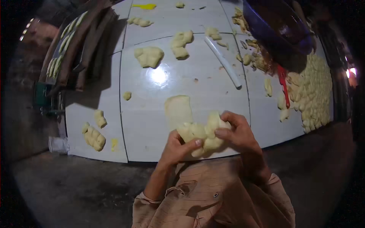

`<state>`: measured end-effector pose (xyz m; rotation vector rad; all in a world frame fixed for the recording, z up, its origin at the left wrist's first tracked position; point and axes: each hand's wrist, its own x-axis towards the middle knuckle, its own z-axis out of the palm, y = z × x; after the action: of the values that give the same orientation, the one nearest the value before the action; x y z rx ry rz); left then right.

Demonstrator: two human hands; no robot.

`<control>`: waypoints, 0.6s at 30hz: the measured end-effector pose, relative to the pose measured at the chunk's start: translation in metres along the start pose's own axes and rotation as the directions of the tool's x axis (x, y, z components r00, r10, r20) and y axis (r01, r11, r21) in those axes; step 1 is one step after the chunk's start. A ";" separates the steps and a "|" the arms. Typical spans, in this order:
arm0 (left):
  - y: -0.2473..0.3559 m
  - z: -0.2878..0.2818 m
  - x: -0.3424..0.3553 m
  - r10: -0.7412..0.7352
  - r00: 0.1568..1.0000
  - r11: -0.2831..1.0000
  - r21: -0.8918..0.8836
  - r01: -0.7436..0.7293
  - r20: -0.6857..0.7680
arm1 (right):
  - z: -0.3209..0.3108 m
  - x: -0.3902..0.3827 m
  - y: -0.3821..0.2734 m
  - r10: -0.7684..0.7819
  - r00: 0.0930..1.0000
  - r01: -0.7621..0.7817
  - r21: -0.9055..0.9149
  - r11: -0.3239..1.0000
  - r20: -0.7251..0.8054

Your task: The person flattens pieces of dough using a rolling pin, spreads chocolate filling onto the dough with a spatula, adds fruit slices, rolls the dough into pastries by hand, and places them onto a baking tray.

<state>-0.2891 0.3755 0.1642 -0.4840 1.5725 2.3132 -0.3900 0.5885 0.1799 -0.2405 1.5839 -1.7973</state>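
Near the front edge of the white tiled table, both my hands grip a lumpy piece of pale yellow dough [203,133]. My left hand [182,146] has its thumb across the dough's near left side, with the other fingers mostly hidden behind it. On the dough's right side, my right hand [237,131] pinches it between thumb and fingers. Just beyond my hands lies a flat rolled strip of dough [178,110], its near end partly covered by the held piece. Farther off, a white rolling pin [223,62] rests at a slant.
Dough lumps [149,57] lie about the table [152,114]. At the right are a dark blue basin [279,30], a red-handled tool [283,85] and a mass of small dough pieces [313,91]. A tray of dough strips [62,47] stands left; a yellow scraper [144,6] lies at the back.
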 end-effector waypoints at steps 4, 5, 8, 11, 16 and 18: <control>0.051 -0.051 0.016 0.119 0.946 0.988 0.126 -0.084 -0.302 | 0.039 0.079 -0.021 -0.090 0.996 0.087 -0.176 0.981 -0.011; 0.065 -0.067 0.023 0.143 0.948 0.976 0.200 -0.087 -0.285 | 0.047 0.094 -0.029 -0.097 0.995 0.097 -0.189 0.977 0.007; 0.116 -0.115 0.030 0.280 0.922 0.905 0.393 -0.161 -0.268 | 0.086 0.132 -0.043 -0.200 0.979 0.204 -0.117 0.972 0.049; 0.168 -0.165 0.043 0.428 0.872 0.832 0.479 -0.278 -0.237 | 0.127 0.159 -0.043 -0.277 0.961 0.276 0.063 0.959 0.010; 0.181 -0.224 0.110 0.485 0.818 0.751 0.627 -0.209 -0.308 | 0.152 0.191 0.012 0.070 0.996 -0.056 0.214 0.975 -0.057; 0.135 -0.264 0.141 0.508 0.756 0.604 0.796 0.028 -0.413 | 0.151 0.194 0.056 0.174 0.984 -0.179 0.226 0.958 0.042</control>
<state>-0.4450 0.0900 0.1244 -0.8544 2.9061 1.3756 -0.4232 0.3511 0.1029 -0.0088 1.3242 -1.8099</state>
